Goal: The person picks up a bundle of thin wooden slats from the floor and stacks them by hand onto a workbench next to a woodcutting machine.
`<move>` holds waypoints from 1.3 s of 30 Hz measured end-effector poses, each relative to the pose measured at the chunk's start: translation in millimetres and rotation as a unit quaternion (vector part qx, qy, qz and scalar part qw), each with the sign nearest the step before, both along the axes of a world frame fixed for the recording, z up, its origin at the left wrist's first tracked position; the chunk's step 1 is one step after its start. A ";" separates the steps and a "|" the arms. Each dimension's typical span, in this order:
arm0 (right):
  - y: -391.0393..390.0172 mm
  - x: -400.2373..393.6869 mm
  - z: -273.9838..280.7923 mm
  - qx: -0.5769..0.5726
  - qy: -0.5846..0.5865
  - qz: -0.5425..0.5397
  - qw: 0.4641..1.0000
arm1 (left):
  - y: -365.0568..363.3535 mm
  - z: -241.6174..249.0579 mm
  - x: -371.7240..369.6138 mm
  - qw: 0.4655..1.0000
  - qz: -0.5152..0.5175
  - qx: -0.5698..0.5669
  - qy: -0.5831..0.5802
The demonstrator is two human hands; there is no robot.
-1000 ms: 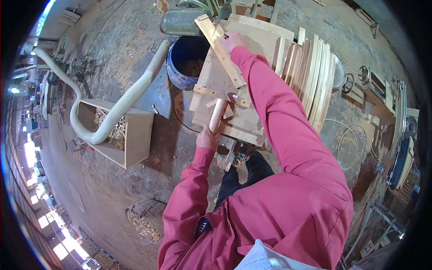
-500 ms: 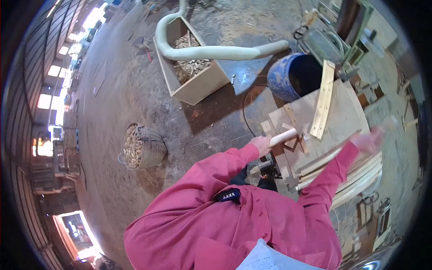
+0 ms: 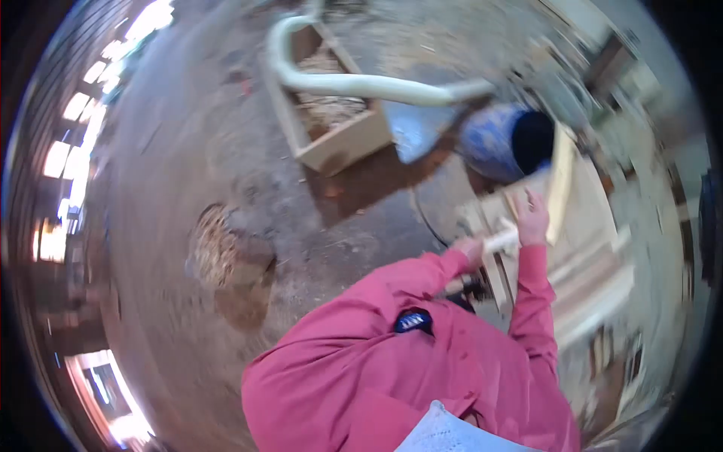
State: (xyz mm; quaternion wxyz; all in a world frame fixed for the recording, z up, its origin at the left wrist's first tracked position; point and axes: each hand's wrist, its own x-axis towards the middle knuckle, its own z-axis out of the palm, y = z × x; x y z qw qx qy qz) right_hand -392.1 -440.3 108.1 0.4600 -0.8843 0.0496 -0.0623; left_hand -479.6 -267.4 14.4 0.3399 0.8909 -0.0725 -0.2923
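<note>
My left hand [image 3: 471, 251] is closed around one end of a short pale wooden rod [image 3: 502, 239], held over the near left part of the workbench. Close by the rod's far end is my right hand [image 3: 532, 217], its fingers pointing away from me. Blur hides whether those fingers grip anything or touch the rod. Just right of the right hand, a long, slightly curved wooden strip [image 3: 560, 177] lies across the bench top [image 3: 595, 203]. Small wooden pieces beneath my hands are partly covered.
A blue drum [image 3: 489, 143] stands behind the bench. Beyond it, a pale hose [image 3: 376, 87] crosses a wooden box [image 3: 343, 147] of wood scraps. A basket of wood chips [image 3: 218, 245] sits on the floor at left. Stacked boards [image 3: 595, 301] line the bench's near right side.
My right hand has swung left from the bench's right side to near the rod. My left hand still holds the rod and has shifted slightly right in view. The camera view has moved.
</note>
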 end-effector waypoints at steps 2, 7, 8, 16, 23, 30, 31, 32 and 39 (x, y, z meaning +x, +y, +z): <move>-43.2 -44.1 -41.1 -0.052 -0.031 -0.080 0.995 | -6.7 -8.2 8.4 0.991 -0.077 0.106 0.033; -101.1 -116.2 -21.0 -0.206 0.029 -0.236 0.949 | -4.7 2.5 4.6 0.993 -0.066 0.078 -0.063; -107.6 -121.3 -17.3 -0.199 0.017 -0.258 0.945 | -5.6 7.3 4.7 0.990 -0.073 0.085 -0.081; -149.0 -115.3 -43.6 -0.245 0.127 -0.325 0.905 | -8.8 10.6 -3.0 0.990 -0.070 0.074 -0.099; -183.6 -88.2 -95.2 -0.263 0.183 -0.364 0.875 | -13.2 11.7 -3.8 0.988 -0.072 0.073 -0.114; -163.6 -30.1 -95.0 -0.201 0.050 -0.282 0.937 | -13.3 14.0 -1.2 0.990 -0.059 0.086 -0.091; -163.2 -20.1 -93.8 -0.188 0.051 -0.257 0.946 | -13.5 14.1 0.2 0.990 -0.054 0.088 -0.091; -164.1 -11.7 -97.1 -0.176 0.053 -0.234 0.955 | -13.4 15.4 1.1 0.989 -0.066 0.098 -0.084; -164.4 19.5 -108.3 -0.142 0.047 -0.209 0.966 | -12.1 16.6 1.3 0.990 -0.073 0.098 -0.073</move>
